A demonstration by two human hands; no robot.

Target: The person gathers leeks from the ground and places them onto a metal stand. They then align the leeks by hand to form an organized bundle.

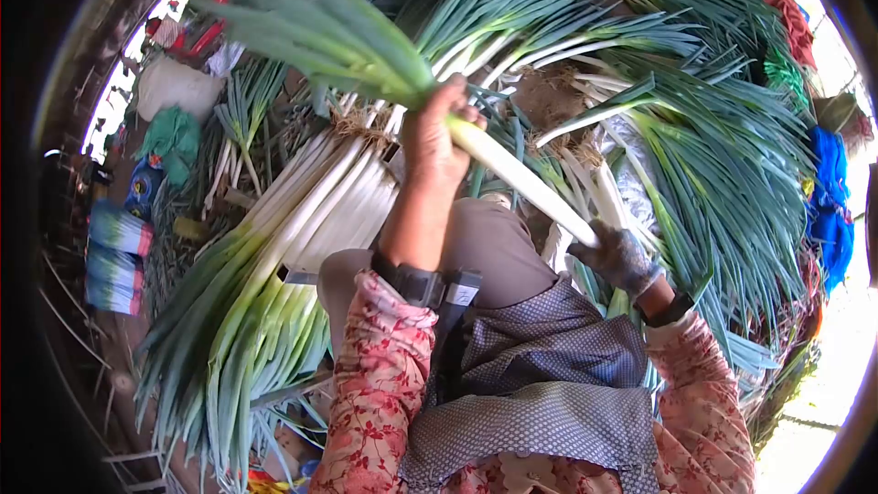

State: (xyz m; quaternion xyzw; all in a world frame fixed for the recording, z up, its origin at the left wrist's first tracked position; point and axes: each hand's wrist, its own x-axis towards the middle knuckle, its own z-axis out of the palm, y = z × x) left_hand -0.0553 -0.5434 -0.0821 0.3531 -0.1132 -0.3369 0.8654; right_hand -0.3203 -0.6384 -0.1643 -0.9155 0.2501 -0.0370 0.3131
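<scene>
My bare left hand (pixel 435 133) is closed around a long leek (pixel 526 176), where its white shaft turns green. The leek slants across in front of me, its broad leaves fanning to the upper left, slightly blurred. My right hand (pixel 620 258), in a grey stained glove, closes on the white root end; its fingertips are partly hidden. Beside my left forearm lies a big pile of leeks (pixel 283 210), white ends toward the top and leaves hanging down left. Behind my right hand a further heap of leeks (pixel 722 174) spreads to the right.
More leeks (pixel 494 27) lie in rows at the back. Blue-white wrapped bundles (pixel 117 256), a green cloth (pixel 172 142) and a pale sack (pixel 178 87) are at the left. A blue cloth (pixel 829 201) hangs at the right edge. A patterned apron (pixel 540 348) covers my lap.
</scene>
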